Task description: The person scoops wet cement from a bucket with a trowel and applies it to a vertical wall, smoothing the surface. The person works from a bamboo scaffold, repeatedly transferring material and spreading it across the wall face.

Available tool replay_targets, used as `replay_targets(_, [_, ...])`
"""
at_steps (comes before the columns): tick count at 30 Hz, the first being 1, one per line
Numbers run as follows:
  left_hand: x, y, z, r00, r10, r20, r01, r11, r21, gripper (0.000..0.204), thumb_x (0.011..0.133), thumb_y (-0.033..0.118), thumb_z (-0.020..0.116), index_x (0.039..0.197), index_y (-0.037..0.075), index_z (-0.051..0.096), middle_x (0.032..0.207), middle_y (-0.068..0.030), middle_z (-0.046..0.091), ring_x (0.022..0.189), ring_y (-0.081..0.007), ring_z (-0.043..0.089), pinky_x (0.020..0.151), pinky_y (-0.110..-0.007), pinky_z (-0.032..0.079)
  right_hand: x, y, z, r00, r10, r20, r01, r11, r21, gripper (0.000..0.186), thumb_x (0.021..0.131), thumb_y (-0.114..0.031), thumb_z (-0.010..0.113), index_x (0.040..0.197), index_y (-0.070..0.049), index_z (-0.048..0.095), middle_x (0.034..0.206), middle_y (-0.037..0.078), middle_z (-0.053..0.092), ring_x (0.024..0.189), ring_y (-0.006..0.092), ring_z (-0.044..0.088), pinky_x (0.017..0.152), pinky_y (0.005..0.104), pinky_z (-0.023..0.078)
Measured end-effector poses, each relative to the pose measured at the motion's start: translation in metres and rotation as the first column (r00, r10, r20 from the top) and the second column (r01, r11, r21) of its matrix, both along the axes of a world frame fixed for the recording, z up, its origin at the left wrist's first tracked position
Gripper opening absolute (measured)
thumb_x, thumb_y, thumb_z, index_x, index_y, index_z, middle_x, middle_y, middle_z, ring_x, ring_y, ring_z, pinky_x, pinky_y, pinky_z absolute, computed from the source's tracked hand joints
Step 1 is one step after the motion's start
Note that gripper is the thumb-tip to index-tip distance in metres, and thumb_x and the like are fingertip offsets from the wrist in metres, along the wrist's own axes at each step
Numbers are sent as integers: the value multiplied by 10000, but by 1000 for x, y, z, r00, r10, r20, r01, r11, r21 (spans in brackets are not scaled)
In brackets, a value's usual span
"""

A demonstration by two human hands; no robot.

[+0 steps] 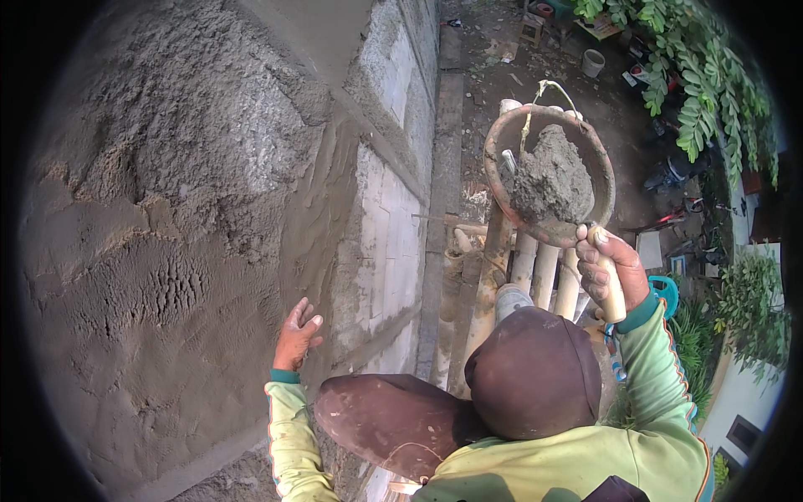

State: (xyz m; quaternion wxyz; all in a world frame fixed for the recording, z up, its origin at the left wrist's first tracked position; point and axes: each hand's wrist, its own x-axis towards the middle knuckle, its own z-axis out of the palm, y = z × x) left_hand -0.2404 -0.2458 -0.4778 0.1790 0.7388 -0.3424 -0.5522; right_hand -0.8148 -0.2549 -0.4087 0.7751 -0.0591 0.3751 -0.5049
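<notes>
My right hand (pixel 621 261) is closed round the pale wooden handle of a trowel (pixel 613 293) at the near rim of a round bucket (pixel 491 159). Its blade is hidden by a grey heap of mortar (pixel 552 180); I cannot tell whether the heap lies on the blade or in the bucket. A rope handle (pixel 548 83) arches over the far rim. My left hand (pixel 297 336) is open and empty, fingers spread, beside the wall (pixel 201 276). Grey wet mortar covers that wall, rough higher up and smoother toward its right edge.
Bamboo poles (pixel 545 274) form a platform under the bucket and my legs (pixel 535 372). Beyond the wet mortar, bare pale blocks (pixel 389 230) show in the wall. Far below lies dirt ground with a white bucket (pixel 592 62). Leafy branches (pixel 703 75) hang at the upper right.
</notes>
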Motion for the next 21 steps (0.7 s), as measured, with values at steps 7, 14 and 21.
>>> replay_targets(7, [16, 61, -60, 982, 142, -127, -125, 983, 134, 806, 934, 266, 684, 1578, 65, 243, 1560, -146, 395, 1215, -229, 557, 906, -419, 559, -22, 4, 20, 984, -172, 41, 174, 982, -68, 263, 993, -200, 580, 1178, -12, 564, 849, 26, 548, 548, 84, 507, 406, 225, 478])
replay_targets(14, [28, 90, -72, 958, 220, -185, -206, 974, 91, 766, 955, 233, 661, 1583, 95, 244, 1566, -131, 387, 1247, -236, 548, 919, -433, 556, 3, -1, 67, 989, -146, -25, 138, 972, -187, 288, 1000, -196, 560, 1216, -6, 540, 855, 34, 552, 542, 85, 523, 389, 230, 478])
replay_targets(21, [47, 129, -72, 941, 308, -141, -304, 951, 50, 756, 955, 220, 669, 1567, 43, 261, 1551, -144, 406, 1311, -249, 514, 1013, -388, 502, 70, -49, 45, 947, 111, 301, -56, 981, -188, 294, 1016, -209, 519, 1205, 16, 541, 861, 49, 553, 539, 99, 543, 388, 243, 501])
